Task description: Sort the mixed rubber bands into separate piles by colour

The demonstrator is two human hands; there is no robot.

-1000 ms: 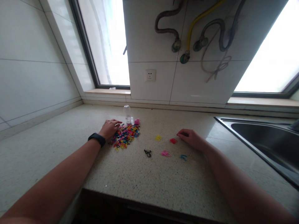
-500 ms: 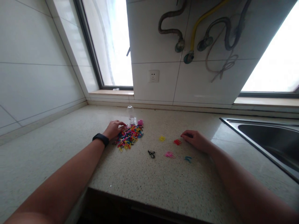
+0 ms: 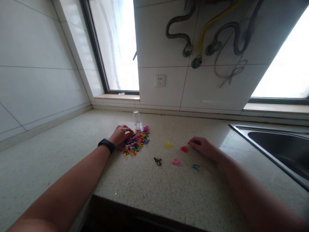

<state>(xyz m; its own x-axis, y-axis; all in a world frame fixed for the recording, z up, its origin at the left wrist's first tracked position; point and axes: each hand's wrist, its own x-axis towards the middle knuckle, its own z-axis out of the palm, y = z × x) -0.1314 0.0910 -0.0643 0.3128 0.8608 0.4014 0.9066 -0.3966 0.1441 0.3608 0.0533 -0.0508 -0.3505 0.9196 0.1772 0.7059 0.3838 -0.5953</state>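
A person's left hand [image 3: 120,134] reaches to the left edge of a mixed, many-coloured pile [image 3: 135,142] of small pieces, apparently bands, on a speckled worktop [image 3: 154,190]. Its fingers bend over the pieces; whether any is pinched between them cannot be told. The right hand [image 3: 205,147] lies just beside a red cluster [image 3: 184,149], fingers curled and their tips drawn narrow, and it is unclear whether they hold anything.

A yellow cluster [image 3: 168,145] sits to the left of the red one, while a black cluster [image 3: 158,161], a pink cluster [image 3: 177,162] and a blue cluster [image 3: 196,167] form a row nearer the person, each apart from its neighbours. Behind the pile stands a clear container [image 3: 136,120], with a round pink object [image 3: 146,128] beside it.

Pieces this light and tangled look best worked from the pile's fringe, with a thumb-and-forefinger pinch on one at a time and a gentle lift to shake off clinging neighbours. A low wrist and slow fingers should keep the heap from spreading or nudging the container. The right forearm, close to the blue cluster, is best kept raised so that it sweeps nothing aside.
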